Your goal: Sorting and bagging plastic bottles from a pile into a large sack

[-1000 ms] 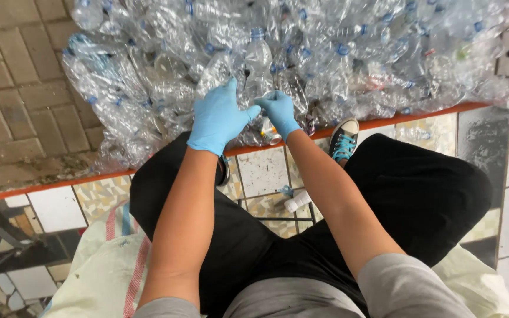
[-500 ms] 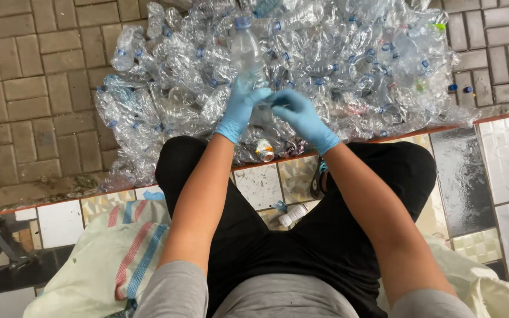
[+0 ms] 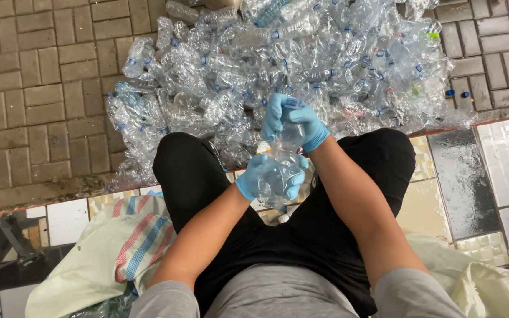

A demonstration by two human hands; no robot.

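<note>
We are gripping 1 clear plastic bottle [image 3: 279, 168] with both blue-gloved hands above our lap. The left hand [image 3: 269, 178] is wrapping around its crumpled body; the right hand [image 3: 293, 121] is closing on its top end. A bottle pile [image 3: 301, 65] is lying ahead on brick paving [image 3: 36, 88]; a striped sack [image 3: 113, 247] is sitting at our left.
</note>
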